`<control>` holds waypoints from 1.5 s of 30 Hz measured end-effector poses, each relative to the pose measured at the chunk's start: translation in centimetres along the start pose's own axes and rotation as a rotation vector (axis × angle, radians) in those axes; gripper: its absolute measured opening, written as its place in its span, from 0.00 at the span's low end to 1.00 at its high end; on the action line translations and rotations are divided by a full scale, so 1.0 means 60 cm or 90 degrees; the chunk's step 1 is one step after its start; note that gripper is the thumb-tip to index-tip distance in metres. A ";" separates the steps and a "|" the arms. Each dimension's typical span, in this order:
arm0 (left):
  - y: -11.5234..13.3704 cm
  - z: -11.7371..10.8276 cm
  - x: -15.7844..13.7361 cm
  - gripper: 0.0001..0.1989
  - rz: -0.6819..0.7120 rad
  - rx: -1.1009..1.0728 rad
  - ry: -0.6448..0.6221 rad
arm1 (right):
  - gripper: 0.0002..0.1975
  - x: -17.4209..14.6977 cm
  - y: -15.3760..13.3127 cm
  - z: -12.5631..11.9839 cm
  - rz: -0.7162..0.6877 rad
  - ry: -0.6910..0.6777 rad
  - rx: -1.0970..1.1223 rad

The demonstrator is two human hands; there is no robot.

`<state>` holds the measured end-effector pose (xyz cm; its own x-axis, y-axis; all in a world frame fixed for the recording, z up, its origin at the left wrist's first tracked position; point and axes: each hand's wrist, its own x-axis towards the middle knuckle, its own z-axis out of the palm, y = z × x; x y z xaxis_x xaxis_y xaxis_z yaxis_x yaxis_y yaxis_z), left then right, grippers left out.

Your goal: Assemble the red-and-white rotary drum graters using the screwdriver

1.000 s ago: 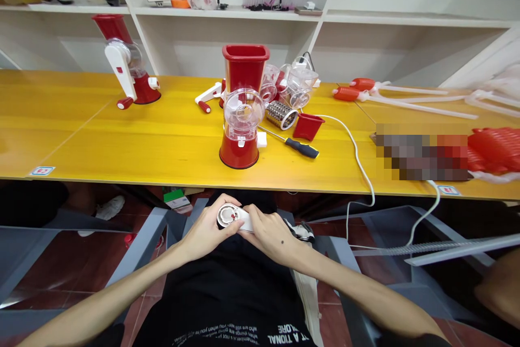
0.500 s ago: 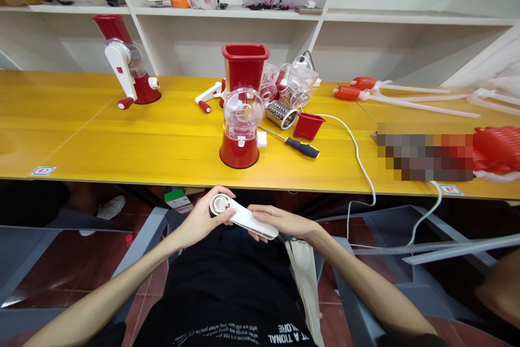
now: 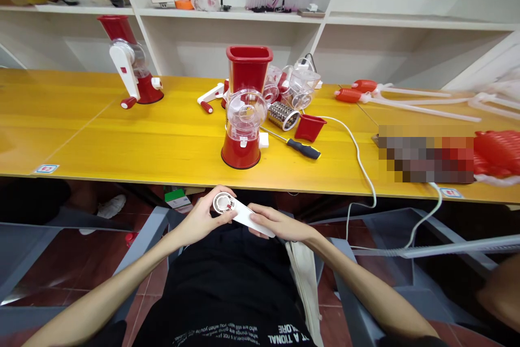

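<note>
Hands: left point(image 3: 202, 221), right point(image 3: 276, 223) both clamped on white crank handle point(image 3: 238, 211); no legible writing

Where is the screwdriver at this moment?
In the head view the screwdriver lies on the yellow table, right of centre, between the red grater base and the white cable, just before the small red cup.

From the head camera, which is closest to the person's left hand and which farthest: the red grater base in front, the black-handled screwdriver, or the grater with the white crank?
From the left hand:
1. Red grater base, on the table straight ahead.
2. Screwdriver, on the table, ahead and to the right.
3. Grater with the white crank, far back on the left.
</note>
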<state>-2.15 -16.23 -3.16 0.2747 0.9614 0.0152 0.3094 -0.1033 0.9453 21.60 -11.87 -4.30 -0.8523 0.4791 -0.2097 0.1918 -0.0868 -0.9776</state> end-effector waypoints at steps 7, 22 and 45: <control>0.006 -0.008 0.001 0.21 0.090 0.145 0.005 | 0.23 -0.002 0.003 0.003 -0.017 0.041 -0.077; 0.006 -0.017 0.001 0.17 0.243 0.243 -0.034 | 0.26 0.002 0.006 -0.006 0.014 0.010 -0.081; 0.004 -0.014 -0.001 0.14 0.235 0.261 -0.040 | 0.25 0.005 0.010 -0.011 -0.047 0.107 -0.219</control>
<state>-2.88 -16.09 -2.65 0.4817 0.8271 0.2896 0.5082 -0.5328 0.6766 21.76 -11.22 -4.91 -0.7838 0.6119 -0.1055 0.3098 0.2381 -0.9205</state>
